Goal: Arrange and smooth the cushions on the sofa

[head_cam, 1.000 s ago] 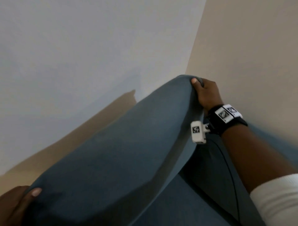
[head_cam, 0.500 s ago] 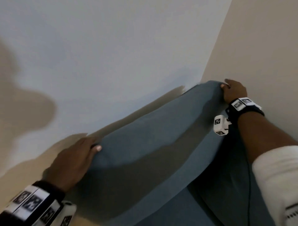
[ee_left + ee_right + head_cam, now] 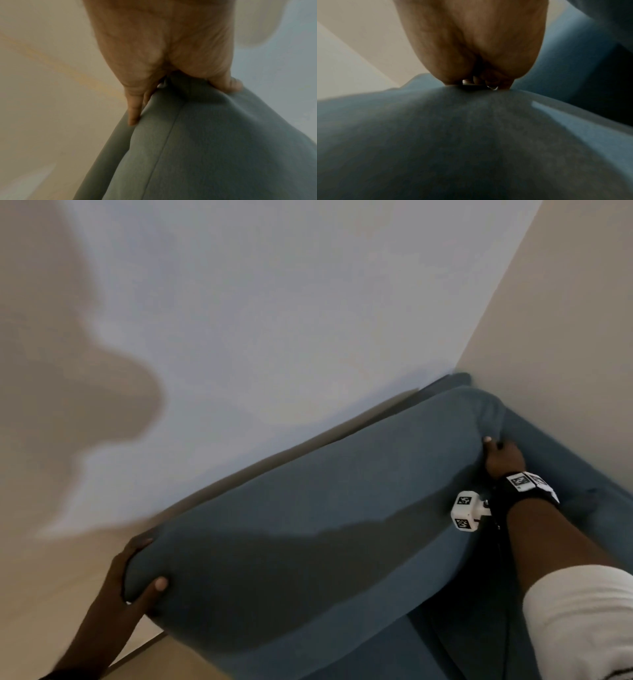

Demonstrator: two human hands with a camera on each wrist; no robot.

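Observation:
A large blue-grey back cushion stands against the wall along the back of the sofa. My left hand grips its left end, thumb on the front face and fingers round the back edge. The left wrist view shows the fingers and thumb clamped on the cushion corner. My right hand grips the cushion's right end near the room corner. In the right wrist view its fingertips dig into the cushion fabric.
A pale wall rises behind the sofa and meets a beige side wall at the right corner. The sofa's seat lies below the cushion. A light floor strip shows at lower left.
The cushion has gone down and back toward the wall. My left hand shifted from the top edge to clasp the left end; my right hand moved lower on the right end.

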